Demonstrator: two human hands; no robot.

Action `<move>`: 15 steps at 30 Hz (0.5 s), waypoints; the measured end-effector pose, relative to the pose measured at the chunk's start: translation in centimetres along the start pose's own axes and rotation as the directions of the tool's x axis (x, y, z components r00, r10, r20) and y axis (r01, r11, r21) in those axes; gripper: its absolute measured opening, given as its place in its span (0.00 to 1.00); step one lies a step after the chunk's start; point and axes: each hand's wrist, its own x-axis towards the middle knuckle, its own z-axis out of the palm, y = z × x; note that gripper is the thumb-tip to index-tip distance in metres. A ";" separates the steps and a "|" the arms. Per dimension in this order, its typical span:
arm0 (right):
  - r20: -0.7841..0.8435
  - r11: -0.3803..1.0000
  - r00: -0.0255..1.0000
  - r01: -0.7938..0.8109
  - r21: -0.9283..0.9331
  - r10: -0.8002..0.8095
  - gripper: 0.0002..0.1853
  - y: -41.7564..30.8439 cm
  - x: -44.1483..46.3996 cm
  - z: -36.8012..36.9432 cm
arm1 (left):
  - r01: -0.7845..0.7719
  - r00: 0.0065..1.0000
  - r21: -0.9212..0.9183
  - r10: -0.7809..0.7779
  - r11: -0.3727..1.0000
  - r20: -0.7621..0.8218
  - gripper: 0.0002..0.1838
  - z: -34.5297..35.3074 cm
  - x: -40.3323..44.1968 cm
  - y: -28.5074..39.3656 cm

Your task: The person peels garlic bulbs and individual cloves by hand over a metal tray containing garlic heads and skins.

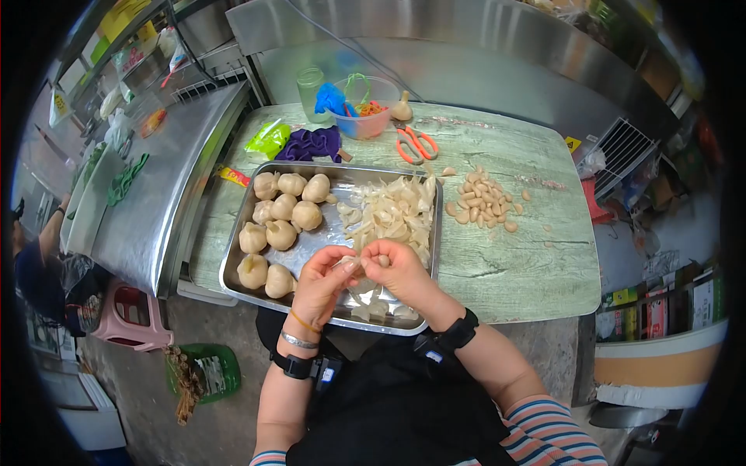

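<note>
While left hand (325, 273) and right hand (402, 272) pinched garlic (384, 261) between fingers (334, 252) over the tray (330, 231), cloves (486, 204) lay ahead-right, nearer the latter.

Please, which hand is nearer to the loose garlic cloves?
Right. The right hand is over the tray, toward the loose cloves; the left hand is farther, about midway across the tray.

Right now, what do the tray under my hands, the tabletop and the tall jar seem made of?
Tray: metal, probably stainless steel, shiny, with bright reflections on its floor. Tabletop: green with a wood-grain pattern; painted wood or printed laminate, I can't tell. Jar: greenish and see-through, likely glass, though clear plastic is possible.
</note>
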 end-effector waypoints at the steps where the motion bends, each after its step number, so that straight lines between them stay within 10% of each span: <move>1: 0.002 1.000 1.000 -0.001 0.000 0.001 0.05 0.0 0.0 0.0 | 0.010 1.000 0.035 -0.010 0.999 0.001 0.13 -0.2 0.0 -0.1; 7: -0.025 0.991 0.999 -0.035 0.132 0.038 0.04 -1.1 -0.2 0.1 | 0.026 0.999 -0.034 -0.027 0.999 -0.025 0.14 0.2 0.0 0.3; 13: -0.424 0.955 0.882 0.086 -0.285 -0.206 0.08 -1.2 1.0 0.4 | -0.056 0.985 0.005 0.056 0.998 -0.160 0.14 0.1 0.4 -0.1; 15: -0.281 0.976 0.940 0.215 0.042 -0.195 0.11 -3.0 -0.1 1.3 | -0.044 0.986 0.035 0.049 0.998 -0.158 0.14 0.1 0.4 -0.2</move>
